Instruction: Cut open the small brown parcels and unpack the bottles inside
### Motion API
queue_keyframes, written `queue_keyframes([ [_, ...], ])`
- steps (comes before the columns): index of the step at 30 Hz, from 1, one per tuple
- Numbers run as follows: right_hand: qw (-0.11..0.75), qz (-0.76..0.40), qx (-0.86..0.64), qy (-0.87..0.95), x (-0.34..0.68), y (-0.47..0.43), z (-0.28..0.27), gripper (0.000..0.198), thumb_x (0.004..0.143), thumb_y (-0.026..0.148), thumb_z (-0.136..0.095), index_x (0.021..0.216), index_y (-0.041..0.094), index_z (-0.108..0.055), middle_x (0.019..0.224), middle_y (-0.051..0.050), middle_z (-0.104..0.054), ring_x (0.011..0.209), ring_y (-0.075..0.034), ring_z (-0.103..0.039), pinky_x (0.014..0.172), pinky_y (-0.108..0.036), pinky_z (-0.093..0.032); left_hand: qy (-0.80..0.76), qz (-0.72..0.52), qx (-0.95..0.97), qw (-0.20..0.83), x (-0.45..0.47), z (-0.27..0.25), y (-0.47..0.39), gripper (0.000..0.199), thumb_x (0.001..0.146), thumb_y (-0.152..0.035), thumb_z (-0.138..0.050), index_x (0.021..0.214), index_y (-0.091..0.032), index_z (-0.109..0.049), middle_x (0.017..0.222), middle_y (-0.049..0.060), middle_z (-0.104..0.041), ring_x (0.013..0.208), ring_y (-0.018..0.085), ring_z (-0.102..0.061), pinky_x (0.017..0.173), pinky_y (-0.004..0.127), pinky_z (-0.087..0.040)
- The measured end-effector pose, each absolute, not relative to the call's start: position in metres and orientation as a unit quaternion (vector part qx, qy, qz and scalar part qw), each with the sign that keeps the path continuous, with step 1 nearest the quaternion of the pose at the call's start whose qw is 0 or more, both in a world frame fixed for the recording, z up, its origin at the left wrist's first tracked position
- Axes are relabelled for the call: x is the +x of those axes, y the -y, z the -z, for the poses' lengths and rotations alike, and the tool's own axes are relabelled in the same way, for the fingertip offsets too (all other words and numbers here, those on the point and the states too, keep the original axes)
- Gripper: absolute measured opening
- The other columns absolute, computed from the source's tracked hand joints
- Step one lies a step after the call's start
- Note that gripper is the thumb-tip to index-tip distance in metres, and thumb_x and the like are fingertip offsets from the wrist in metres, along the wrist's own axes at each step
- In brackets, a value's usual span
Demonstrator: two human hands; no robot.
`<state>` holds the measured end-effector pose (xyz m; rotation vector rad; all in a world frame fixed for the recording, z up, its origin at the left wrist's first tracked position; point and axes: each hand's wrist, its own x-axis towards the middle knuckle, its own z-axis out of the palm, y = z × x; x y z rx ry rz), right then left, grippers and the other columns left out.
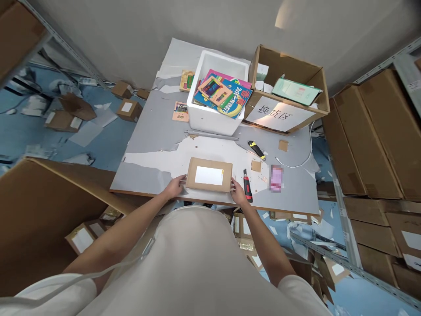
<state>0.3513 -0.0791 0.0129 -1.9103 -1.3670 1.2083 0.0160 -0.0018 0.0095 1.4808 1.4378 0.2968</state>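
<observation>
The table (148, 145) carries a white foam bin (217, 115) of books and an open carton (286, 94) well beyond the grip, leaving bare surface between. At the near edge, the left hand (175, 188) and right hand (238, 193) clasp the short ends of a flat labelled cardboard parcel (209, 174), apparently to square it. A red box cutter (247, 185) lies just beside the right hand, tightening that side.

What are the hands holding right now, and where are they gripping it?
Both hands grip a flat cardboard parcel lying on the table: left hand at its left end, right hand at its right end.
</observation>
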Motion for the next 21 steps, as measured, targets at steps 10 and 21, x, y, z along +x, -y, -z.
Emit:
queue_keyframes([
  [10, 0.260, -0.505, -0.641, 0.516, 0.337, 0.080, -0.021, 0.081, 0.073, 0.016, -0.063, 0.147, 0.023, -0.030, 0.126, -0.007, -0.061, 0.106, -0.021, -0.061, 0.098, -0.039, -0.046, -0.551, -0.149, 0.590, 0.572, 0.021, -0.004, 0.008, 0.061, 0.059, -0.048, -0.069, 0.113, -0.018, -0.063, 0.113, 0.009, -0.070, 0.108, 0.031, -0.063, 0.098, 0.043, -0.047],
  [21, 0.212, -0.399, -0.675, 0.583, 0.346, 0.064, -0.067, 0.043, 0.091, 0.042, -0.040, 0.122, 0.016, -0.056, 0.109, -0.010, -0.065, 0.092, -0.022, -0.060, 0.083, -0.035, -0.047, -0.609, -0.143, 0.613, 0.484, 0.040, -0.059, -0.007, 0.051, 0.085, -0.052, -0.041, 0.115, -0.015, -0.059, 0.118, 0.013, -0.063, 0.102, 0.024, -0.062, 0.091, 0.039, -0.048],
])
